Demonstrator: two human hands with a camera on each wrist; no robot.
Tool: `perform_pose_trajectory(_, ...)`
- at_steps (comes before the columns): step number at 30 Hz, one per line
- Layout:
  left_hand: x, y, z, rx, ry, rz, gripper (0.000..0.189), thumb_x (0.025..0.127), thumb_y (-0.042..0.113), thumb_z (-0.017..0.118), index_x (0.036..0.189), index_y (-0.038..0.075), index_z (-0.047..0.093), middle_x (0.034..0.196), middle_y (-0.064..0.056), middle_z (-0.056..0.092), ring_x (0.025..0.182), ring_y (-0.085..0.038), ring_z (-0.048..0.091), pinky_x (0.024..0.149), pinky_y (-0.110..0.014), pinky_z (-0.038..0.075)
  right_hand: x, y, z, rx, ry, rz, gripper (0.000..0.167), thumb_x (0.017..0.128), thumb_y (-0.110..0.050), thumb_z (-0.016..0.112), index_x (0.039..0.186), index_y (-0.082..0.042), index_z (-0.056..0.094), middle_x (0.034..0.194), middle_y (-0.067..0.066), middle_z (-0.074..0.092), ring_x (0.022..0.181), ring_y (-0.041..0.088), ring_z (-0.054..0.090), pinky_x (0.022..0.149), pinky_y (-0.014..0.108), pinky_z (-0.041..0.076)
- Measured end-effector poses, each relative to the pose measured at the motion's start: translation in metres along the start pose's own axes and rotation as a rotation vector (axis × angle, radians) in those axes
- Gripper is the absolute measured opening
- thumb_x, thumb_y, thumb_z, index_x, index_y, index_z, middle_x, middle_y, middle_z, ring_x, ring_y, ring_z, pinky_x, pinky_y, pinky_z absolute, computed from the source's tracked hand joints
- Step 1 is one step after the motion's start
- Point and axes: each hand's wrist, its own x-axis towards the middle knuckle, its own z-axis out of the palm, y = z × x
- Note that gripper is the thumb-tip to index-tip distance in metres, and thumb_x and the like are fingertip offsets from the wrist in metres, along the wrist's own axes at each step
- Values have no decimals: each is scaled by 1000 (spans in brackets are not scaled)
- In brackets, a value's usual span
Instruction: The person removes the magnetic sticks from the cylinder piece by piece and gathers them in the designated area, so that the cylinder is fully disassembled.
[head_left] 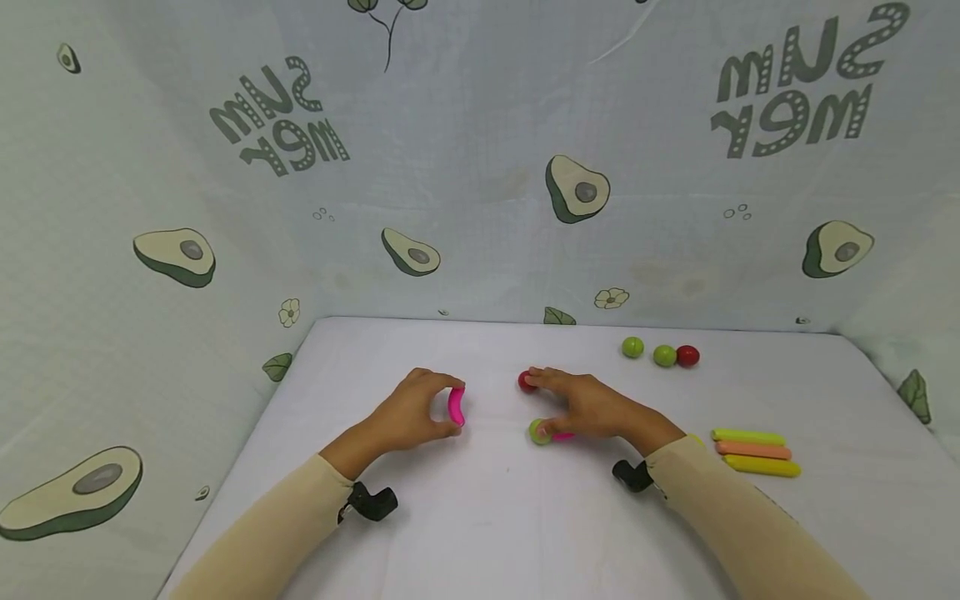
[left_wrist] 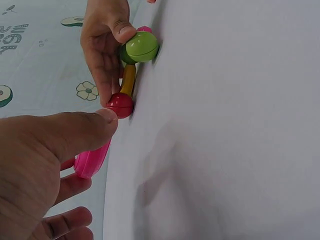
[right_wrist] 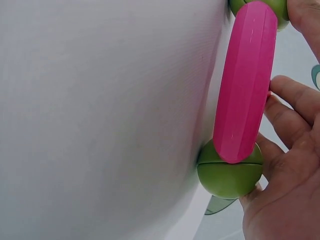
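My left hand (head_left: 408,408) pinches a pink curved stick (head_left: 456,406) between thumb and fingertips, above the white surface. To its right, my right hand (head_left: 588,405) holds a ball-and-stick piece, its fingertips at a red ball (head_left: 527,382) and its thumb on a green ball (head_left: 538,432). A yellow curved stick (left_wrist: 128,80) runs from the red ball towards the green one in the left wrist view. Close to the right wrist camera, a pink stick (right_wrist: 245,82) meets a green ball (right_wrist: 230,172) at its lower end. The hand hides part of this piece.
At the back right of the white table (head_left: 480,533) lie two loose green balls (head_left: 633,347) and a loose red ball (head_left: 687,356). Beside the right forearm are a lime stick (head_left: 748,437), an orange stick (head_left: 753,451) and a yellow stick (head_left: 762,466). A printed cloth (head_left: 480,125) hangs behind.
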Motion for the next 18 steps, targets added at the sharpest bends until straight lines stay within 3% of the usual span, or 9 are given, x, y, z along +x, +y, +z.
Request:
perform_pose_trajectory(7,-11,-14,-12,-18,-32,-38,61,79,25,91,133,17,66,130,3,64,127,-24,48,103,-44,47,0,3,0,-6,5,-12,87,82,-43,86,156,-18,46,163,4,37,150,31,30,118,55,28)
perform_pose_trajectory(18,-26,-36,-26,-17,-41,-123,62,78,25,92,134,20,67,132,1,63,132,-27,47,107,-49,45,-1,1,-1,13,1,3,88,81,-42,87,155,-18,46,163,3,36,151,30,28,119,54,26)
